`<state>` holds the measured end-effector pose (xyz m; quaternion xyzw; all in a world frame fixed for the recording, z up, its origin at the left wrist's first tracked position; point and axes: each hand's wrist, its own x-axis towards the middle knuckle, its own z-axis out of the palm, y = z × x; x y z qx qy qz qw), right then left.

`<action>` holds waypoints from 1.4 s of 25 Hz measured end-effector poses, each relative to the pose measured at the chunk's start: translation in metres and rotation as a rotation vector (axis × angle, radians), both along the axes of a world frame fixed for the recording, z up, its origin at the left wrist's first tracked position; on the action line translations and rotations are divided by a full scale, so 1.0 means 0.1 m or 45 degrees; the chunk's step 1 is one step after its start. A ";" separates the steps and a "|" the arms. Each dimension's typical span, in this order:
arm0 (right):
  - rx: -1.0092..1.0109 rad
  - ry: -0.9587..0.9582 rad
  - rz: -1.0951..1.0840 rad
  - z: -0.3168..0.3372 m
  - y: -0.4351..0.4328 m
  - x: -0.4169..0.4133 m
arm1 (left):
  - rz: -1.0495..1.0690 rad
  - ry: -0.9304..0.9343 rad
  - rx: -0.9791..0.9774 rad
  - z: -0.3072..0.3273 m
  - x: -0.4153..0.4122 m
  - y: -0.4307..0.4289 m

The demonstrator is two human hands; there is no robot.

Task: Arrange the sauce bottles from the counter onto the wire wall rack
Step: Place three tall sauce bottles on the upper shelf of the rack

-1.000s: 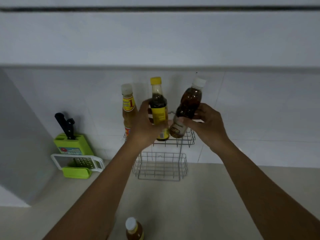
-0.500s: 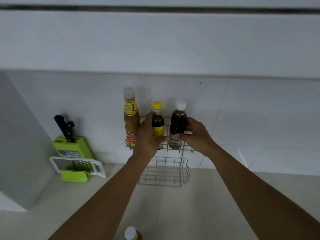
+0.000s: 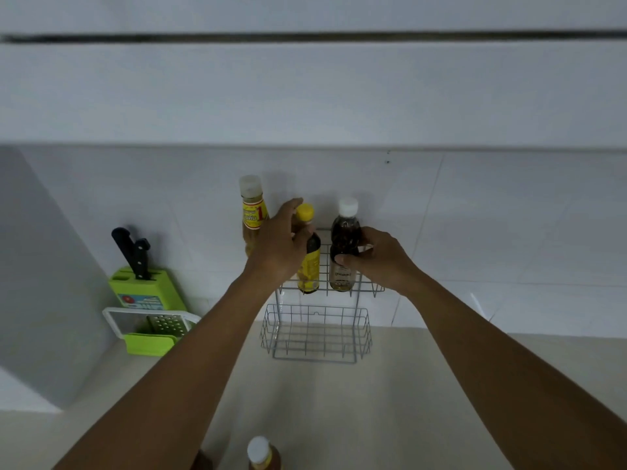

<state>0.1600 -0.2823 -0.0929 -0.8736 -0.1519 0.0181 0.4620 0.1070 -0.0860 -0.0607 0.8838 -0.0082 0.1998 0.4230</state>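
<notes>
A two-tier wire wall rack (image 3: 369,289) hangs on the tiled wall. Three bottles stand upright in its upper basket. At the left is a tall amber bottle (image 3: 251,212) with a pale cap and a yellow label. In the middle, my left hand (image 3: 280,244) grips a dark yellow-capped bottle (image 3: 309,262) near its neck. At the right, my right hand (image 3: 380,256) holds a dark white-capped bottle (image 3: 344,245) around its lower half. The lower basket (image 3: 317,334) holds nothing. One more white-capped bottle (image 3: 261,454) stands on the counter at the bottom edge.
A green knife block (image 3: 146,286) with black-handled knives stands at the left against the wall, with a white-framed grater (image 3: 156,325) on a green base in front of it. A grey wall panel closes the left side. An overhead cabinet runs above.
Both hands have lowered their bottles from above the rack into the upper basket. The white-capped bottle went from tilted to upright, and my left hand slid up toward the yellow cap.
</notes>
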 end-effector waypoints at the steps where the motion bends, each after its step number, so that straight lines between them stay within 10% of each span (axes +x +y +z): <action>1: -0.002 -0.008 -0.015 0.01 0.01 0.00 | 0.030 -0.006 0.043 0.04 -0.01 0.01; 19: 0.065 0.048 0.115 -0.07 0.40 0.01 | 0.234 -0.158 0.710 0.22 -0.10 0.08; 31: 0.152 0.125 0.164 -0.16 0.37 -0.08 | 0.163 -0.054 0.517 0.29 -0.23 0.13; 35: 0.205 -0.001 0.003 -0.11 0.31 -0.32 | 0.075 -0.373 0.453 0.47 -0.54 0.26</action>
